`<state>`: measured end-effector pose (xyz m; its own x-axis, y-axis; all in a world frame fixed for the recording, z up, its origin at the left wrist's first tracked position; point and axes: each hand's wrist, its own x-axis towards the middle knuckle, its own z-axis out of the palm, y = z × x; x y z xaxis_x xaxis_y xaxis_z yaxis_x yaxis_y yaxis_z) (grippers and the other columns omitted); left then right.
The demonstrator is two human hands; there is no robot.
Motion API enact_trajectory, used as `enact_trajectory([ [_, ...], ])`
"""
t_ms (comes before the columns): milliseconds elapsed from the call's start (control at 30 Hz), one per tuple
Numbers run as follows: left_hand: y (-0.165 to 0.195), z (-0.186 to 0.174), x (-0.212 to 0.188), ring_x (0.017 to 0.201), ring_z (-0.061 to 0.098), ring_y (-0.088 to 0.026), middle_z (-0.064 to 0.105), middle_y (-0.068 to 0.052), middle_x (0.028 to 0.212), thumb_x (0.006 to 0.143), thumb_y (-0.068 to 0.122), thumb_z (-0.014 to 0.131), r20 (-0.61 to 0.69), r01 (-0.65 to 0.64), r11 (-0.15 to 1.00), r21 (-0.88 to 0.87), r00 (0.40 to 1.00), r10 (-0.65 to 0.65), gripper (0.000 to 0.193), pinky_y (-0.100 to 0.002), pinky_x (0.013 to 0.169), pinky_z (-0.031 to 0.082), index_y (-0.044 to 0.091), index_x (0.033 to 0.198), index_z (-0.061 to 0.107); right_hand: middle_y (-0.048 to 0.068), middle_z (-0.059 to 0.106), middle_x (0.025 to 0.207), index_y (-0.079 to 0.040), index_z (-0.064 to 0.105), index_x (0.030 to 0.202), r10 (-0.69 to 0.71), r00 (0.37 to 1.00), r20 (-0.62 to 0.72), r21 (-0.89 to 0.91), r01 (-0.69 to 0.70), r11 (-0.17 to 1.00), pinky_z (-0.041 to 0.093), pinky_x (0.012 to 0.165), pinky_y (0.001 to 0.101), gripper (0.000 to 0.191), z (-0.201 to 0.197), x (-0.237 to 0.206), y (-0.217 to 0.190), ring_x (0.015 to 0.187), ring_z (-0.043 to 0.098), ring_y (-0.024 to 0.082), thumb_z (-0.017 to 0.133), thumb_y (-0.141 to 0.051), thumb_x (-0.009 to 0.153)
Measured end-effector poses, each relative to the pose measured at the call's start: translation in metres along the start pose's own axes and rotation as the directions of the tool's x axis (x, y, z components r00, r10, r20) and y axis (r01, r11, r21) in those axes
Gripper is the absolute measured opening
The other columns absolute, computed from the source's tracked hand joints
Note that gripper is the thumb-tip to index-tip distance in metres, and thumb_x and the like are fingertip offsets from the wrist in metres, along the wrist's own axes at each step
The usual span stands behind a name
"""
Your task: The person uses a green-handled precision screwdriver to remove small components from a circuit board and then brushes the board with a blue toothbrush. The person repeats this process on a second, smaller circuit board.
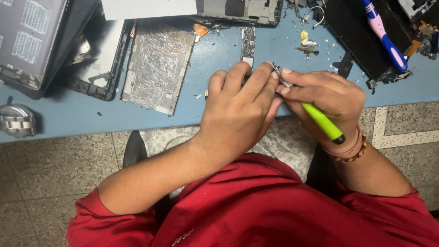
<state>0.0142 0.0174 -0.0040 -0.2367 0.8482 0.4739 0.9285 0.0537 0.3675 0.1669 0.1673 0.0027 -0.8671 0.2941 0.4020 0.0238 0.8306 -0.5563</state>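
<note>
From my remote seat I look straight down on two bare hands meeting at the near edge of a blue table [68,114]. My left hand [240,107] is curled over something small at the table edge, fingers bent and closed down on it, but the hand covers the piece and I cannot tell what it is. My right hand [327,98] is clenched around a green-handled tool [322,121]; its handle slants down and to the right out of the fist, and its thin metal tip points left, ending just at the left hand's fingertips. The right wrist carries a beaded bracelet [352,153]. Just beyond the hands, farther on the table, a narrow circuit board [248,43] lies lengthwise. To the left of it rests a silvery metal plate [157,66], and beside that, farther left, a dark opened device frame [98,59] and a dark slab with pale grids [27,41]. At the far right a pink and blue toothbrush [384,34] lies across a black panel [356,36]. A round metal object [16,120] sits at the left edge. Small scraps dot the blue top near the far middle
</note>
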Motion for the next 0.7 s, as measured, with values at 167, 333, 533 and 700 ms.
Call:
enact_trajectory([
  [167, 0.001, 0.001, 0.001, 0.122, 0.055, -0.026, 0.064, -0.007, 0.135, 0.097, 0.027, 0.078, 0.005, 0.001, 1.000, 0.027, 1.000, -0.002, 0.033, -0.042, 0.102, 0.041, 0.005, 0.121, 0.074, 0.011, 0.076, 0.119, -0.006, 0.076, 0.102, -0.016, 0.999, 0.037, -0.002, 0.016, 1.000, 0.060, 0.082, 0.0297, 0.018, -0.001, 0.001, 0.001, 0.097, 0.076, 0.023, 0.086, -0.001, 0.088],
  [333, 0.001, -0.001, -0.001, 0.123, 0.054, -0.028, 0.062, -0.008, 0.136, 0.097, 0.032, 0.078, 0.016, 0.006, 1.000, 0.009, 1.000, -0.006, 0.041, -0.044, 0.103, 0.040, 0.004, 0.127, 0.073, 0.014, 0.074, 0.113, -0.002, 0.072, 0.096, 0.116, 0.991, -0.062, 0.258, -0.096, 0.961, 0.061, 0.083, 0.0317, 0.012, 0.002, 0.009, 0.001, 0.098, 0.075, 0.022, 0.079, 0.003, 0.087],
  [533, 0.000, -0.003, -0.001, 0.123, 0.053, -0.028, 0.059, -0.009, 0.136, 0.100, 0.033, 0.077, 0.038, 0.008, 1.000, 0.001, 0.999, -0.008, 0.041, -0.043, 0.103, 0.039, 0.006, 0.130, 0.073, 0.016, 0.073, 0.107, 0.003, 0.068, 0.095, 0.233, 0.968, -0.092, 0.276, -0.200, 0.940, 0.058, 0.094, 0.0309, 0.015, -0.003, 0.013, -0.002, 0.107, 0.068, 0.024, 0.079, 0.009, 0.088],
  [700, 0.000, -0.003, -0.001, 0.122, 0.053, -0.027, 0.060, -0.008, 0.136, 0.100, 0.032, 0.077, 0.040, 0.000, 1.000, 0.002, 0.999, 0.000, 0.041, -0.043, 0.102, 0.039, 0.005, 0.130, 0.072, 0.017, 0.071, 0.106, 0.003, 0.069, 0.096, 0.236, 0.967, -0.096, 0.221, -0.211, 0.952, 0.056, 0.079, 0.0230, 0.016, -0.003, 0.013, 0.002, 0.090, 0.068, 0.017, 0.082, 0.009, 0.089],
])
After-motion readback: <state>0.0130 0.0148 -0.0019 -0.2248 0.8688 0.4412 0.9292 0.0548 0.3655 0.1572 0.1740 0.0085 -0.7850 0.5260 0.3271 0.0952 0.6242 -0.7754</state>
